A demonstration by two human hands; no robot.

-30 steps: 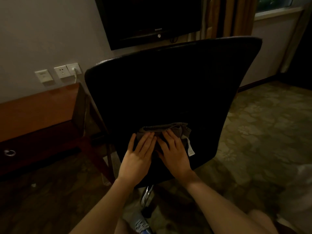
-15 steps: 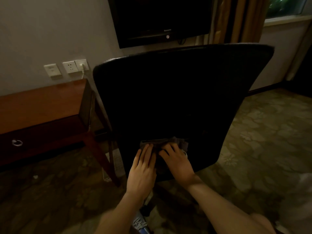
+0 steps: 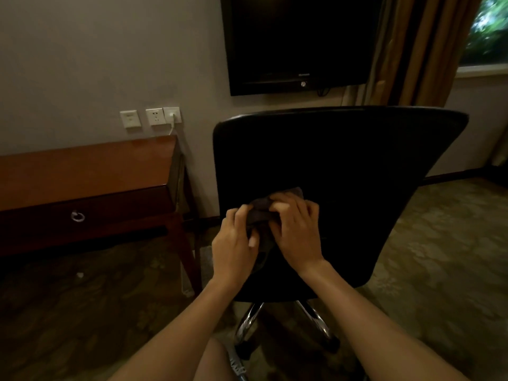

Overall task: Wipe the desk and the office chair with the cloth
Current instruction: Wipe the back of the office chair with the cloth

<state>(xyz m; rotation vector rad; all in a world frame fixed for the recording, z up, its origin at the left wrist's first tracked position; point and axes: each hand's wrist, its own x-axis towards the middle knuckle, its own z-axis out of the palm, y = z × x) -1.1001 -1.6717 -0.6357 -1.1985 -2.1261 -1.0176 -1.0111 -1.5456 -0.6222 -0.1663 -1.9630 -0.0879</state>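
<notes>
As two hands [image 3: 233, 244] [image 3: 297, 232] grip, one cloth [image 3: 259, 205] (bunched)

You have two hands, your left hand [image 3: 233, 248] and right hand [image 3: 297, 235], one cloth [image 3: 261, 206], one office chair [image 3: 343, 160], one tabletop [image 3: 82, 166], one television [image 3: 297, 37] and three wall plates [image 3: 156, 116].

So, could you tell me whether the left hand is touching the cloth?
Touching. The head view shows the left hand gripping the cloth, fingers curled over it.

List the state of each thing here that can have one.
Grey cloth: bunched, gripped by both hands.
Left hand: curled on the cloth.
Right hand: curled on the cloth.
Black office chair: upright, backrest toward the camera.
Brown wooden desk drawer: closed.
Black wall television: screen dark.
</notes>
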